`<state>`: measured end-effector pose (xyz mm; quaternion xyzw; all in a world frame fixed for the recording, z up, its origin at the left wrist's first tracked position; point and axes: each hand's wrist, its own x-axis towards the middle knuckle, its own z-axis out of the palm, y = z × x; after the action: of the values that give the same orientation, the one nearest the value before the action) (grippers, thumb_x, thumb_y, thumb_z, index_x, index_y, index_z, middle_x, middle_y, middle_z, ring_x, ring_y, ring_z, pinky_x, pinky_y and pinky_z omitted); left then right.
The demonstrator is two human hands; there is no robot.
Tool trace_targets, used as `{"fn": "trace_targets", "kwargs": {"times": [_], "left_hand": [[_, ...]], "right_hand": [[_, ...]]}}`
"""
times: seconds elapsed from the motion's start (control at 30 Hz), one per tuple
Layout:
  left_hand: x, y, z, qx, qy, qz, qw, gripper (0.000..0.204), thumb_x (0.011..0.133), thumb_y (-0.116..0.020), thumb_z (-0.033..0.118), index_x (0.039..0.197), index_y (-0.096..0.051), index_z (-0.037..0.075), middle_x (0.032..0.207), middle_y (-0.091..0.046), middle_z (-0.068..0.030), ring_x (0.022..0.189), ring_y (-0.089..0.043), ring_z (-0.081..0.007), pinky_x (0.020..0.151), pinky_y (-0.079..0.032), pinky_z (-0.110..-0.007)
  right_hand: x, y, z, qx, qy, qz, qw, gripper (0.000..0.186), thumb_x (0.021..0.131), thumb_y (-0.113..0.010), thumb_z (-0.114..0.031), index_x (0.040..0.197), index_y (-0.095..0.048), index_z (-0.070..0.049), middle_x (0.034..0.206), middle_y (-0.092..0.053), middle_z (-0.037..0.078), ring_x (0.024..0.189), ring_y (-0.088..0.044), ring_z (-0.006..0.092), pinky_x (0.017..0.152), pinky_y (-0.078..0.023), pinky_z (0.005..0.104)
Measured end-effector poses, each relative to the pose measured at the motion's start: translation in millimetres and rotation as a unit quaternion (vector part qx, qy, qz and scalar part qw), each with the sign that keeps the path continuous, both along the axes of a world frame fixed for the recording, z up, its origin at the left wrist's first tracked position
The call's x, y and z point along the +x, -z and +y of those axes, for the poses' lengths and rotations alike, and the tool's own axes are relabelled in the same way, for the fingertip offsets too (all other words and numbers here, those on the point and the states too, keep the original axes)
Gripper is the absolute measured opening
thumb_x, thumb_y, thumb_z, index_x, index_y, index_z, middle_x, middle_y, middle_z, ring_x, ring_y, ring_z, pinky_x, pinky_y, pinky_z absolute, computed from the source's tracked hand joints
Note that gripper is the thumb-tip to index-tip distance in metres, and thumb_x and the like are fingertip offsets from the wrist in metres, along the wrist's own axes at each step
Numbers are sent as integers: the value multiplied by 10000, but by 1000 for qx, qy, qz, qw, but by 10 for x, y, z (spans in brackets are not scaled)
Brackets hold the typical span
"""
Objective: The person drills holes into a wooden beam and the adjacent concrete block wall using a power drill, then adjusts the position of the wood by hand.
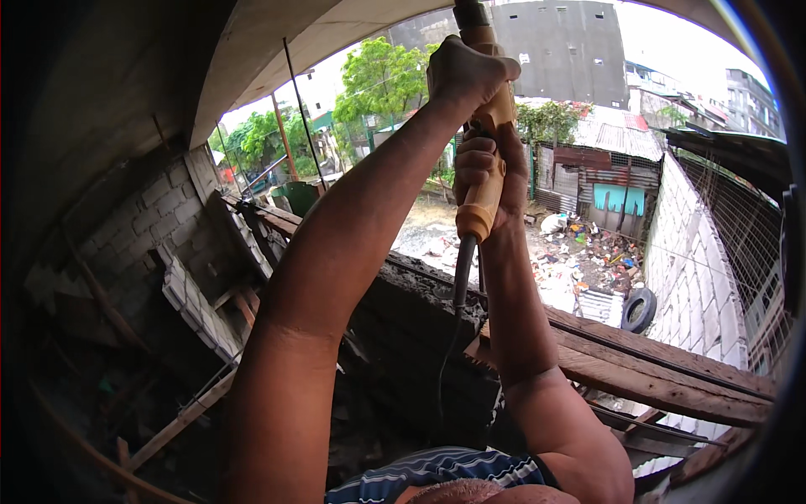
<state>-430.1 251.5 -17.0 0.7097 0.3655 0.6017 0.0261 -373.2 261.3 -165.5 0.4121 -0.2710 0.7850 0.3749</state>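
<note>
Both my arms are raised overhead around a yellow power tool [485, 195] with a dark front end near the top of the view. My left hand [466, 74] grips the upper part of its body. My right hand [478, 172] wraps the lower handle. A black cable [460, 286] hangs down from the handle's end toward my chest. The tool points up at the curved concrete ceiling [277, 42]; its tip is cut off by the frame edge.
A rough concrete block wall top [420, 302] and wooden planks [638, 353] lie below my arms. On the left are a grey block wall [143, 218] and timber props. A yard with litter, a tyre [640, 309] and a block wall [697, 260] lies beyond.
</note>
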Motion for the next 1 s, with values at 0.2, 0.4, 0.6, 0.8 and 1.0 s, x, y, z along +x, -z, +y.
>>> {"fn": "trace_targets", "kwargs": {"times": [0.2,0.4,0.6,0.8,1.0], "left_hand": [[56,3,23,5,11,-18,1000,574,576,-842,317,981,-670,-51,947,-729,-203,842,-734,-263,783,-583,-348],[46,-32,-49,-8,13,11,1000,561,599,-839,324,979,-684,-58,933,-731,-194,826,-733,-244,768,-584,-333],[64,-16,-7,-1,21,8,1000,557,602,-835,335,967,-696,-62,922,-735,-195,809,-738,-255,760,-587,-331],[86,-30,-51,-12,10,9,1000,566,603,-839,326,989,-689,-58,937,-733,-196,824,-736,-256,785,-585,-337],[87,-36,17,-4,4,5,1000,560,610,-841,315,1005,-684,-51,947,-732,-196,816,-737,-258,781,-587,-339]], "right_hand": [[110,9,30,9,13,-13,1000,411,1010,-567,-382,1240,-584,-42,857,-608,50,737,-595,165,625,-535,331],[135,-7,5,-4,13,-25,1000,409,1007,-572,-392,1236,-584,-53,851,-606,47,738,-590,162,623,-527,329],[144,-4,-9,-14,31,-23,999,413,1009,-573,-377,1263,-579,-50,847,-608,54,730,-601,170,610,-532,331],[179,-25,-43,-19,51,-28,998,412,1018,-560,-370,1281,-588,-56,849,-618,64,723,-611,175,606,-540,338],[161,-3,27,2,26,-21,999,427,1022,-549,-377,1299,-586,-54,878,-623,71,752,-614,175,622,-537,342]]}}
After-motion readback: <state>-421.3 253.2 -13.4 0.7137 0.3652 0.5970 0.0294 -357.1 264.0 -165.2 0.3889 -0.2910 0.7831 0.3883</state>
